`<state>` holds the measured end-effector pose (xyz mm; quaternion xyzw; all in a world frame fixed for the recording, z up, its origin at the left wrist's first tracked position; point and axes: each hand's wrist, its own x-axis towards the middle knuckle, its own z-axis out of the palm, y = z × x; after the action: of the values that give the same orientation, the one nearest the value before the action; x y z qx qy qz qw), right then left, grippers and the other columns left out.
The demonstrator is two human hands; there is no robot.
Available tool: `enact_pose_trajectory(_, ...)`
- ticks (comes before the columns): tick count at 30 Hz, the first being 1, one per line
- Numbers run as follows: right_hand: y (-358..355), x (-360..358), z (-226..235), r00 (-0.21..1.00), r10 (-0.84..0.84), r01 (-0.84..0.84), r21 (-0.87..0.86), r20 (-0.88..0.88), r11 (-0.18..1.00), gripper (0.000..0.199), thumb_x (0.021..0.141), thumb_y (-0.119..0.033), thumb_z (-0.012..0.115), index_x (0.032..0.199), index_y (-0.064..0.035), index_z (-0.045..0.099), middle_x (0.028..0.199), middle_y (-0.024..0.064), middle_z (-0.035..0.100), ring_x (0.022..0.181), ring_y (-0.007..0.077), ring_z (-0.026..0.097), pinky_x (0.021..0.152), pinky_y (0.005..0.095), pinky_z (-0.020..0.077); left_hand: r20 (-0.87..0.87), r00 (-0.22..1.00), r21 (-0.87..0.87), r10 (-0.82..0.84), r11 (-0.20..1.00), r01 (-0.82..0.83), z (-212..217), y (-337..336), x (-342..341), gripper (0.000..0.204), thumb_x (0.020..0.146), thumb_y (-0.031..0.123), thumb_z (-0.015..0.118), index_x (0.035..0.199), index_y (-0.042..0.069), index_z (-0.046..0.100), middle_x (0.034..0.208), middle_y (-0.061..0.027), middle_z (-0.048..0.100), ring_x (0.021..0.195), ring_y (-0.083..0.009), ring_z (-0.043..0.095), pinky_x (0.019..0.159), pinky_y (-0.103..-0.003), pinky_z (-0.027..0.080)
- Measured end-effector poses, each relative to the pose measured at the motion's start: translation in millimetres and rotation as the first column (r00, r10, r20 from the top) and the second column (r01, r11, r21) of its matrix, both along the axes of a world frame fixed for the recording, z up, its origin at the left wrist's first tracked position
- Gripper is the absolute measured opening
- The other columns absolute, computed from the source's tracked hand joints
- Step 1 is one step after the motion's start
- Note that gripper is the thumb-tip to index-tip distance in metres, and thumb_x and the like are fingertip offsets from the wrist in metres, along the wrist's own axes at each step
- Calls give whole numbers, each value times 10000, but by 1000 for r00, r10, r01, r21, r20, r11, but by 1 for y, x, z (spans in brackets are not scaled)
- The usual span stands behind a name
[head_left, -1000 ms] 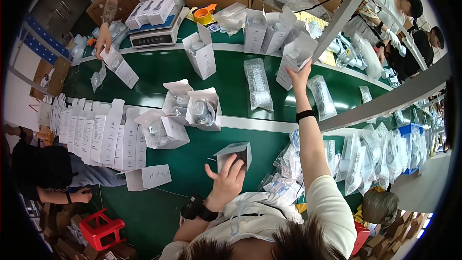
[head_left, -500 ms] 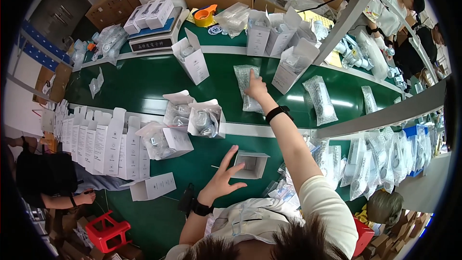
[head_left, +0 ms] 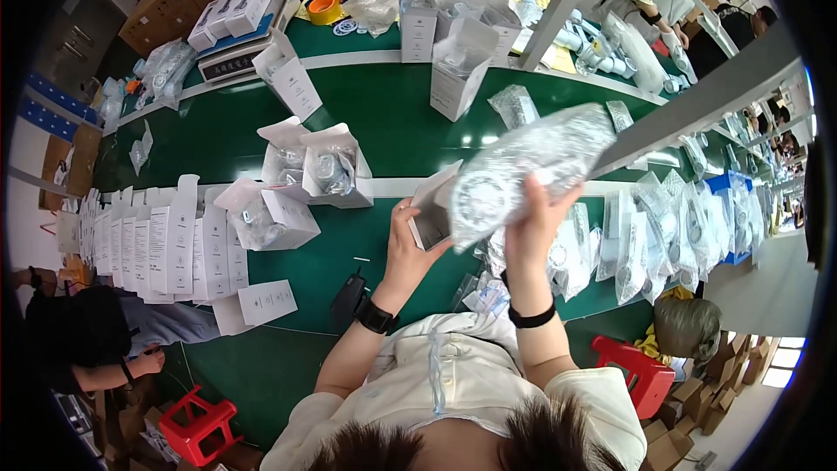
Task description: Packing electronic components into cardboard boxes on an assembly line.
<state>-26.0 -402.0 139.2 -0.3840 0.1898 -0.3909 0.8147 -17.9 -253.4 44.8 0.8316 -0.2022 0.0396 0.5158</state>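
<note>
My left hand [head_left: 407,249] grips an open white carton [head_left: 431,211], its fingers around the near left side. In my right hand [head_left: 536,227] is a bubble-wrap package [head_left: 532,161], raised and tilted just right of the carton, covering part of its mouth. A round, ringed shape shows through the wrap at its lower left end. Left of my hands stand filled open cartons [head_left: 336,176], with wrapped parts showing inside. Another filled carton [head_left: 272,216] sits nearer me. Just left of my left wrist lies a small black device [head_left: 349,293].
A row of white cartons [head_left: 166,244] stands at the left. Filled cartons [head_left: 459,70] stand along the far side of the green belt [head_left: 375,122]. Bubble-wrapped packages [head_left: 641,235] line the right. A grey metal beam [head_left: 697,113] crosses at the right. A red stool [head_left: 198,423] stands below left.
My right hand has come back from the belt and now holds up a bubble-wrap package. My left hand has closed on the small open carton, which is now raised and tilted. The view has shifted.
</note>
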Motion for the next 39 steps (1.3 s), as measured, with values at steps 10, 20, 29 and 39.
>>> enact_pose_trajectory(10,31,-18,-51,983,-28,-177,-980,-181,91,572,650,-101,701,1167,-112,456,1235,179,371,1147,383,341,950,527,256,-38,967,-178,251,951,-254,-39,-6,-23,783,589,103,803,1110,60,220,1254,-228,320,1132,-318,411,934,-414,358)
enact_pose_trajectory(20,-133,-12,-188,327,-686,-898,-440,-650,-12,542,660,-141,674,1172,-112,500,998,122,573,957,298,523,852,463,385,140,987,-303,-78,946,118,1,15,-17,772,619,54,758,1178,78,226,1312,-227,270,1150,-328,405,925,-406,371)
enact_pose_trajectory(29,-110,-31,-97,785,-410,-476,-876,-465,82,319,668,-29,657,967,-88,562,848,94,608,823,251,567,733,393,437,20,1000,57,-10,998,9,41,19,-21,217,681,11,665,854,12,536,1080,-155,513,863,-298,564,701,-307,464)
enact_pose_trajectory(39,-15,-25,-16,794,528,-258,-953,-302,-159,289,627,52,612,903,-27,581,816,111,600,752,242,575,633,302,450,-85,994,-122,67,990,-78,32,24,5,127,641,-33,673,747,-28,603,663,-54,551,507,-101,420,476,-231,335)
